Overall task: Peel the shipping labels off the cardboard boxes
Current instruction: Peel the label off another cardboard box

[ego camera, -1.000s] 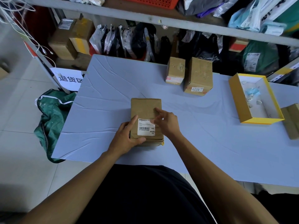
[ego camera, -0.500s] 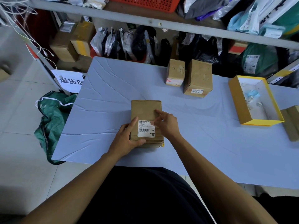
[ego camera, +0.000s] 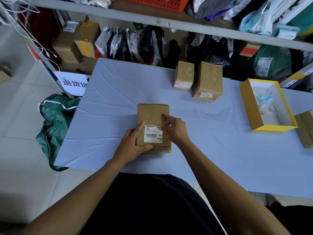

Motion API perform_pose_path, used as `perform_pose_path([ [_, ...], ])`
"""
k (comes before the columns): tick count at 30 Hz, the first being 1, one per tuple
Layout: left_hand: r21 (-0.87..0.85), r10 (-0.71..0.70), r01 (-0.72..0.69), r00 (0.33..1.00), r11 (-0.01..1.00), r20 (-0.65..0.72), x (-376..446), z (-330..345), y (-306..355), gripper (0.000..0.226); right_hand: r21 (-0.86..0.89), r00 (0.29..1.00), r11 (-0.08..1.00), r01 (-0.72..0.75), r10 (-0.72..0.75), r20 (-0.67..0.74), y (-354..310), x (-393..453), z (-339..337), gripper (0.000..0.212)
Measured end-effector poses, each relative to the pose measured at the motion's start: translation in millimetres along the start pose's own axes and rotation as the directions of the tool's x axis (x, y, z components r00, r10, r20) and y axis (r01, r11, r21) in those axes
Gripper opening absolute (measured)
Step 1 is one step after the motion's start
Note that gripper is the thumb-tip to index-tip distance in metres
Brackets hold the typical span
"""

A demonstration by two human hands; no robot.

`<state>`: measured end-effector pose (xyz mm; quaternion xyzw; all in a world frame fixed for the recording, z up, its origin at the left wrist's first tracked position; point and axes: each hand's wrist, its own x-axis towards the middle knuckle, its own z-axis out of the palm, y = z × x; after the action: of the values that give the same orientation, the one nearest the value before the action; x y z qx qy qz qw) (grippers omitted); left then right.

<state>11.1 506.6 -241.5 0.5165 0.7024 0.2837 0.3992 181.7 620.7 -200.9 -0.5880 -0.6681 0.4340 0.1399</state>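
- A green sack [ego camera: 55,126] lies on the floor, left of the table's [ego camera: 108,102] left edge, well left of the cardboard box [ego camera: 152,116].
- A white sign [ego camera: 72,83] with dark characters stands behind the sack, beside the table's far left corner.
- The left hand [ego camera: 133,145] grips the cardboard box at its near left corner, thumb lying across the top at the near edge, fingers against the left side.
- The cardboard box lies flat on the blue-grey table, toward the near edge in the middle.
- A white shipping label [ego camera: 153,135] with a barcode sits on the box's top, near end; its far right corner looks lifted.
- The right hand [ego camera: 174,128] is at the box's right side, fingertips together at the label's far right corner; motion blur hides whether they pinch it.
- Two more boxes [ego camera: 184,75] [ego camera: 209,81] stand upright side by side beyond the held box, to its right, each with a label low on the front.
- A yellow tray [ego camera: 250,106] with scraps inside lies well right of the box.
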Motion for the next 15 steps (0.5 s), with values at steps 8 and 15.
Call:
perform_pose_path([
  [8,0.007,-0.003,0.003,1.0,1.0,0.002,0.2,0.1,0.2,0.094,0.034,1.0,0.999,-0.012,0.011,0.012,-1.1,-0.7,-1.7,0.02],
  [15,-0.009,-0.006,0.006,1.0,1.0,0.001,0.9,-0.1,-1.8,0.094,0.037,1.0,0.999,-0.015,0.014,0.014,0.1,-0.1,-2.3,0.02],
])
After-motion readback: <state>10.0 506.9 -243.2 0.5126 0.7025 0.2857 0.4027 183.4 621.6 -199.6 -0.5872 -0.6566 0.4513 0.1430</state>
